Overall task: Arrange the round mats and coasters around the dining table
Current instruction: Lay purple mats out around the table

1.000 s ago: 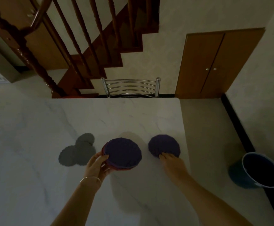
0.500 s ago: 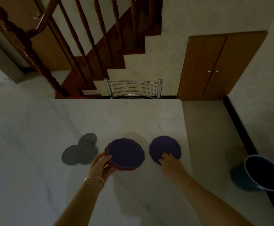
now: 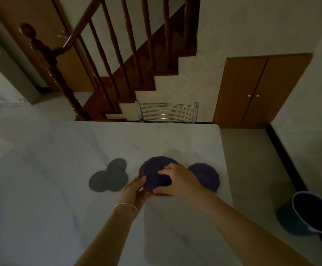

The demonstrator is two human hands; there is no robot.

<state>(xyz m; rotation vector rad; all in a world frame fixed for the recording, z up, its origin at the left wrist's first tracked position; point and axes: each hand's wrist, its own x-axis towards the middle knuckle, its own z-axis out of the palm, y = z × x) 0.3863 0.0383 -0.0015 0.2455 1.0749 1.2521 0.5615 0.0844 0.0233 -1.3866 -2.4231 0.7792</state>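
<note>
**Mat stack between both hands, near the table's right edge**

Item 1. Grey coasters (image 3: 109, 177): 3 round overlapping discs lying flat on the table (image 3: 50, 189), just left of the stack and apart from it. Neither hand touches them.

Item 2. Left hand (image 3: 134, 191): fingers curled up against the stack's near-left rim, steadying or gripping it from the side. Bracelet (image 3: 126, 206) on the wrist.

Item 3. Stack of mats (image 3: 156, 171): round, purple mat on top, a red rim showing beneath. Count in the stack cannot be told. It sits directly ahead of both hands, held between them; being round, it has no long axis to line up.

Item 4. Right hand (image 3: 177, 180): laid over the stack's top right, fingertips bent onto the purple surface and thumb at the near rim, apparently pinching the top mat to peel it off. This hand is the nearer one to the top mat.

Item 5. Single purple mat (image 3: 206, 177): flat on the table just right of the stack, close to the table's right edge, partly hidden by the right hand.

Item 6. Blue bucket (image 3: 309, 214): on the floor, well apart to the right.
</note>
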